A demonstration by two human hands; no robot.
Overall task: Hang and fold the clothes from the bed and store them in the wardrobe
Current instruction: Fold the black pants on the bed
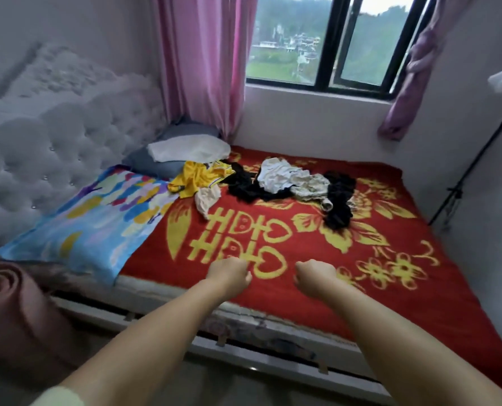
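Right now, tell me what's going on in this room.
A person stands at the near edge of the bed, both arms stretched out over the red blanket. The left hand and right hand are curled into fists and hold nothing. The clothes lie untouched in a heap on the far side of the bed: a yellow shirt, black garments and a whitish garment. No wardrobe is in view.

Pink curtain (pixel 205 63), window (pixel 331 42) — patterned pillow (pixel 97 218)
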